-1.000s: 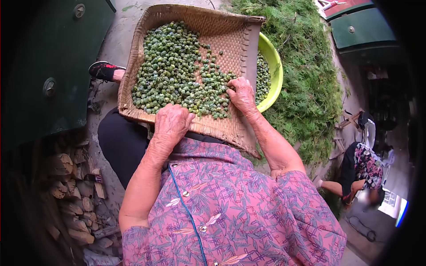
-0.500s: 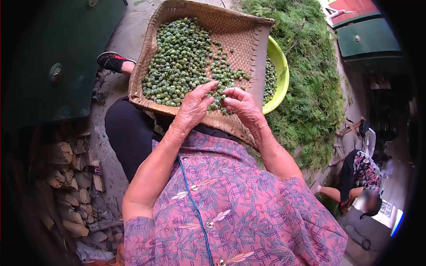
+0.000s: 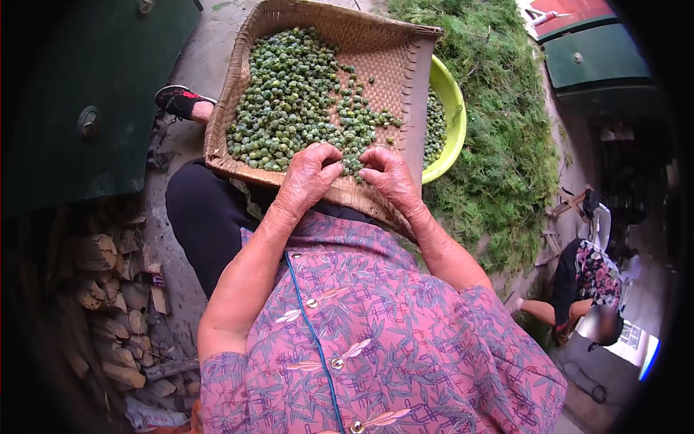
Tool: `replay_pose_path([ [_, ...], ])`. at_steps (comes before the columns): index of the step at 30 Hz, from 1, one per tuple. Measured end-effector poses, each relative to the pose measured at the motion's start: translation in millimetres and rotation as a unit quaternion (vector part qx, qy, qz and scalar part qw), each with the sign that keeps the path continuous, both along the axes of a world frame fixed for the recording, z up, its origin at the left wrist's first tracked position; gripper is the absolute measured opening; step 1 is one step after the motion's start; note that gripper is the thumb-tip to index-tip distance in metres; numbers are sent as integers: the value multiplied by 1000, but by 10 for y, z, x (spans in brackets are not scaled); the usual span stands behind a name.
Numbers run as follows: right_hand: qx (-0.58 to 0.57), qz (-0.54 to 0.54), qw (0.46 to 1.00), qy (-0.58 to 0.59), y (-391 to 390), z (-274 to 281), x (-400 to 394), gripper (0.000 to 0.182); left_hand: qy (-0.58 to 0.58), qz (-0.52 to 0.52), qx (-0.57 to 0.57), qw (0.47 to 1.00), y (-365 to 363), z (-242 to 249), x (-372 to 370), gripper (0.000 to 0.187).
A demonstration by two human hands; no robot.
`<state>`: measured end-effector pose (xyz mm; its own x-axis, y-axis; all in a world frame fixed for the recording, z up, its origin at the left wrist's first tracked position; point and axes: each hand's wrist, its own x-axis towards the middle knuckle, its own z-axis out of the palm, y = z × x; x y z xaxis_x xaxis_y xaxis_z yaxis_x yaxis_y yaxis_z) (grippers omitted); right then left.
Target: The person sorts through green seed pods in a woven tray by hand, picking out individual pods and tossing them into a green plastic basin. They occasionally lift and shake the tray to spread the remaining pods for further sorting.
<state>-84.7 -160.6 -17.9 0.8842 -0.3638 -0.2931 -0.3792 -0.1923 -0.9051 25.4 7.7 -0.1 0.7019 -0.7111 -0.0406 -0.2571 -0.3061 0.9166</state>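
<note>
A woven basket (image 3: 376,50) lies tilted across my lap, with a large heap of small round green fruits (image 3: 282,101) on its left side and a thinner spread towards the middle. My left hand (image 3: 312,172) is over the near edge of the heap, its fingers curled together. Just to its right, my right hand (image 3: 389,175) touches the fruits near the basket's front edge, fingers bent inwards. Whatever either hand pinches is too small and hidden to make out. Beyond the basket's right edge is a yellow-green basin (image 3: 455,123) holding more green fruits.
Cut green branches (image 3: 506,145) cover the ground on the right. Split firewood (image 3: 108,311) is stacked at the lower left, below a dark green panel (image 3: 72,87). Another person (image 3: 593,282) sits at the lower right, near a wooden stool frame (image 3: 571,206).
My fingers have curled in and both hands have moved slightly down towards the basket's front edge. The whole view has shifted a little.
</note>
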Motion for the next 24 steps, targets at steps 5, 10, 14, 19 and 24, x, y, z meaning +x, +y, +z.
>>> replay_pose_path([
  [5, -16, -8, 1000, 6, -121, -79, -117, 26, -8, -11, 9, 1000, -7, -53, -28, 17],
  [10, -93, -28, 995, 11, -322, -116, -161, 18, -56, -82, 43, 994, -15, -44, -47, 22],
  [14, -211, -97, 972, -28, -611, -320, -13, 13, -58, -92, 51, 993, 4, -44, -43, 23],
  [19, -290, -145, 944, -66, -906, -470, 262, 17, -60, -88, 64, 992, 12, -47, -48, 22],
  [24, -376, -79, 923, -13, -976, -587, 467, 26, -72, -83, 61, 992, 17, -53, -60, 21],
])
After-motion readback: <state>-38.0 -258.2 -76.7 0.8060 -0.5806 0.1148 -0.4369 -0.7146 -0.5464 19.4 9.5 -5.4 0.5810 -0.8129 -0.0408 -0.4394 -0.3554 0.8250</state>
